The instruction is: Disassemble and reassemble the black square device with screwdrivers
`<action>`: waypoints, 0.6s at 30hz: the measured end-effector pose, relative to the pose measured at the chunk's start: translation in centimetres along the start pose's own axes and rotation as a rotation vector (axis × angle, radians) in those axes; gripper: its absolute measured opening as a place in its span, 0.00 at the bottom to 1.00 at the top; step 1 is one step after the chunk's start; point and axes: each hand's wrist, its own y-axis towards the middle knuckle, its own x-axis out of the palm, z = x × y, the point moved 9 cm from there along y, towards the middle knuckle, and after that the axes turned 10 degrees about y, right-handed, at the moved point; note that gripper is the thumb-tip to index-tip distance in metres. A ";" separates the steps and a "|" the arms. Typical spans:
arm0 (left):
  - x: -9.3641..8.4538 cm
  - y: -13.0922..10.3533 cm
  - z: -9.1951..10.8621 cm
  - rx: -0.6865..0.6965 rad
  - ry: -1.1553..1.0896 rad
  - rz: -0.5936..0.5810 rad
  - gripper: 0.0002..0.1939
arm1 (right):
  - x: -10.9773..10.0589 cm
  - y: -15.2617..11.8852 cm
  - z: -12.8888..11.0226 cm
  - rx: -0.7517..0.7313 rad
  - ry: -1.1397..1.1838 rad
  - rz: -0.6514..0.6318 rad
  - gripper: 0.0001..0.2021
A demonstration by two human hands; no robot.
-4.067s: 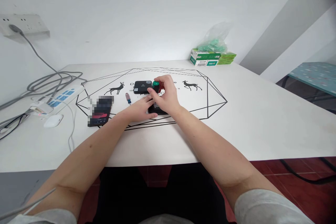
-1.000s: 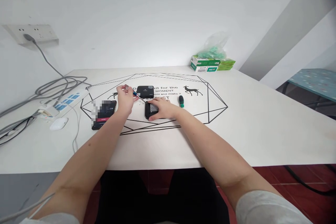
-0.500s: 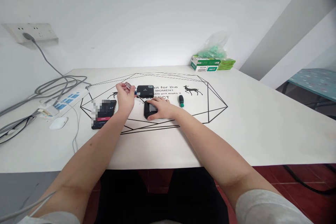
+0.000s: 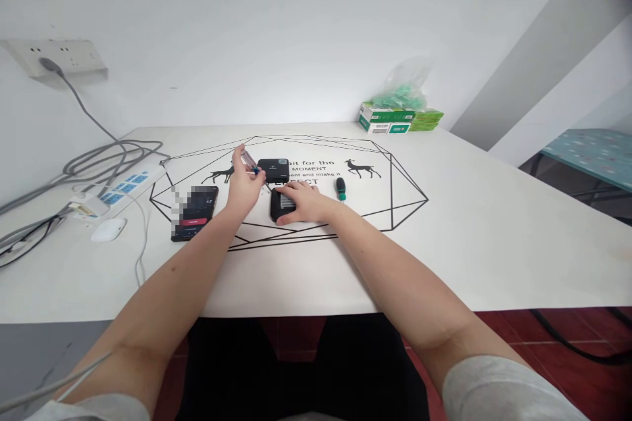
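Note:
My left hand (image 4: 245, 183) is closed around a screwdriver (image 4: 249, 159) with a clear handle and a blue collar. Its thin shaft slants down to the right, the tip close to the upper left edge of a small black device (image 4: 276, 213). That device lies on the table under my right hand (image 4: 307, 202), whose fingers and thumb grip it across the top and side. A pale printed label shows partly between the fingers. Just behind lies a black square box (image 4: 273, 170). Right of my right hand rests a short screwdriver (image 4: 341, 189) with a black and green handle.
A phone (image 4: 196, 212) lies left of my left forearm. Further left are a white earbud case (image 4: 108, 230), a power strip (image 4: 129, 188) and coiled grey cables (image 4: 99, 161). Green and white boxes (image 4: 388, 117) with a plastic bag on top stand against the wall.
My left hand has shifted slightly right, and the screwdriver's handle now leans more to the left. My right hand stays on the black device.

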 end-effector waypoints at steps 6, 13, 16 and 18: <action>0.3 0.5 -2.5 -0.206 -0.134 0.024 0.47 | 0.2 0.1 0.1 -0.003 -0.002 -0.004 0.50; 0.4 0.5 -4.6 -0.348 -0.209 0.059 0.45 | 0.1 -0.1 0.0 0.005 -0.001 -0.010 0.50; 0.6 0.6 -5.7 -0.420 -0.238 0.050 0.45 | 0.0 -0.1 -0.1 0.005 0.000 -0.012 0.50; 0.8 0.7 -6.2 -0.450 -0.255 0.030 0.45 | 0.0 -0.1 -0.1 0.006 0.004 -0.013 0.51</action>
